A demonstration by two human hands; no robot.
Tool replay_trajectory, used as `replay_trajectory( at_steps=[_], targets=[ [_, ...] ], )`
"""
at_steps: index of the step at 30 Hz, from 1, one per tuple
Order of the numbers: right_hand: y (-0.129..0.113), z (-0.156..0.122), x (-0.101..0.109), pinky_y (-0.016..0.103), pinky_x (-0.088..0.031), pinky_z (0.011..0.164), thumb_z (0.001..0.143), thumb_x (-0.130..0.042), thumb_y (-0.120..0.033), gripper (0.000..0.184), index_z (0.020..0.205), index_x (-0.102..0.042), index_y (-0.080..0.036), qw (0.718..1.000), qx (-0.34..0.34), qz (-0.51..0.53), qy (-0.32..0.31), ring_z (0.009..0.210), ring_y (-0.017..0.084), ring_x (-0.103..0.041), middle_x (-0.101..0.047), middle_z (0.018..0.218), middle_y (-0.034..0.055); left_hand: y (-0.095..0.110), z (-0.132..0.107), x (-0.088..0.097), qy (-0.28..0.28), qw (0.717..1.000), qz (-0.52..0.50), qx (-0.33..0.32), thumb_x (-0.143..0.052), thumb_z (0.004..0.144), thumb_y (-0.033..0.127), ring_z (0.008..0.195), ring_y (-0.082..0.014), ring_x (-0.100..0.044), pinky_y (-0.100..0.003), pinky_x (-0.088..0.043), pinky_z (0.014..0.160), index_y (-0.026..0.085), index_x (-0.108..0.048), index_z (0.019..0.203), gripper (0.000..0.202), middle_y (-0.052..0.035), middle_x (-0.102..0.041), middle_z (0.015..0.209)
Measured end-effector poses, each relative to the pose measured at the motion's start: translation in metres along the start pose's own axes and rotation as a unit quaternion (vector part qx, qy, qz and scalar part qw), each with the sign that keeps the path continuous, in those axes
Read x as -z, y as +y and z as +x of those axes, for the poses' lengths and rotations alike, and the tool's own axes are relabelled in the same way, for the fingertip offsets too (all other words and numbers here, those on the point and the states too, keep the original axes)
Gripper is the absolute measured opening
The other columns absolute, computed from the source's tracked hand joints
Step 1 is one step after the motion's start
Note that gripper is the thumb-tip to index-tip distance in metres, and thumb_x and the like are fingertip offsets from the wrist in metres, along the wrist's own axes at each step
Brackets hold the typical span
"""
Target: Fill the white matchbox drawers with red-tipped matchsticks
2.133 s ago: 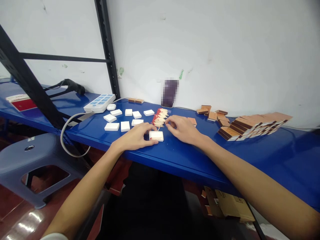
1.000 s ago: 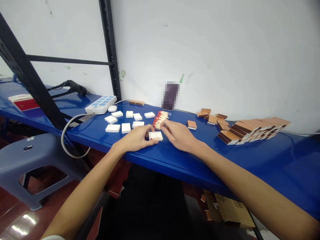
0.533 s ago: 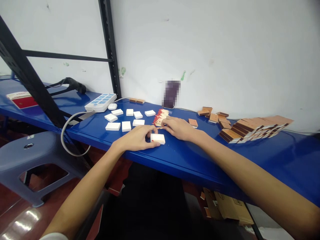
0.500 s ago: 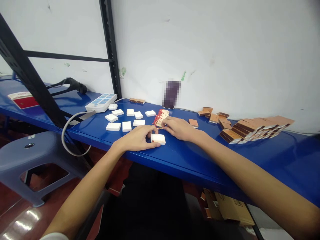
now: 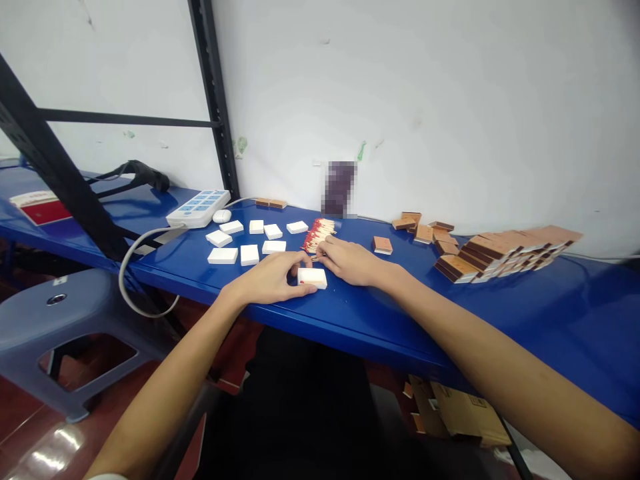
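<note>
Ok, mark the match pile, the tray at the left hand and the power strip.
match pile (image 5: 315,235), head view, red tips.
tray (image 5: 313,276), head view, its middle.
power strip (image 5: 199,207), head view, socket face.

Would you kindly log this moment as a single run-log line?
left hand: holds white matchbox tray | right hand: fingertips at match pile | surface: blue bench
</note>
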State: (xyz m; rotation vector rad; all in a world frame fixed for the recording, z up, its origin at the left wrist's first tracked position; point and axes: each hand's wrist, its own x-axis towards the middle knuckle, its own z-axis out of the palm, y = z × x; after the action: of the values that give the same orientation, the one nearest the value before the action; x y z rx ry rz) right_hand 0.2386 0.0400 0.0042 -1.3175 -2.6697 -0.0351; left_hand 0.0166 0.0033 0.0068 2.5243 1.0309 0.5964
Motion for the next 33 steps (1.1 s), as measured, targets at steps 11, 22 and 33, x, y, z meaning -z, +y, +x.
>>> replay_trajectory(
  at_steps=[11,22,33],
  targets=[
    [0.005,-0.004,0.01,0.032,-0.038,0.07,0.1,-0.038,-0.027,0.017,0.092,-0.051,-0.02,0.995,-0.007,0.061,0.075,0.083,0.021,-0.057,-0.065,0.099,0.0082,-0.002,0.002,-0.001,0.011,1.0,-0.004,0.012,-0.065,0.084,0.049,0.072,-0.0188,-0.057,-0.03,-0.04,0.066,0.021,-0.06,0.105,0.036,-0.0008,-0.061,0.081],
    [-0.002,-0.005,0.006,0.032,-0.032,0.062,0.103,-0.034,-0.031,0.02,0.1,-0.051,-0.019,0.999,-0.034,0.002,0.003,0.076,0.024,-0.06,-0.068,0.094,0.0124,-0.001,0.002,0.0,0.009,1.0,-0.014,0.014,-0.065,0.084,0.049,0.069,-0.0177,-0.057,-0.029,-0.039,0.063,0.021,-0.06,0.103,0.034,0.0006,-0.061,0.077],
    [-0.029,-0.021,0.023,0.027,-0.033,0.063,0.097,-0.048,-0.031,0.016,0.09,-0.057,-0.02,0.988,0.043,0.151,0.005,0.068,0.015,-0.053,-0.063,0.079,0.0018,-0.003,0.002,-0.002,0.023,1.0,-0.009,0.003,-0.061,0.086,0.056,0.075,-0.0194,-0.059,-0.029,-0.041,0.066,0.02,-0.06,0.101,0.039,-0.0027,-0.066,0.087]
  ],
)
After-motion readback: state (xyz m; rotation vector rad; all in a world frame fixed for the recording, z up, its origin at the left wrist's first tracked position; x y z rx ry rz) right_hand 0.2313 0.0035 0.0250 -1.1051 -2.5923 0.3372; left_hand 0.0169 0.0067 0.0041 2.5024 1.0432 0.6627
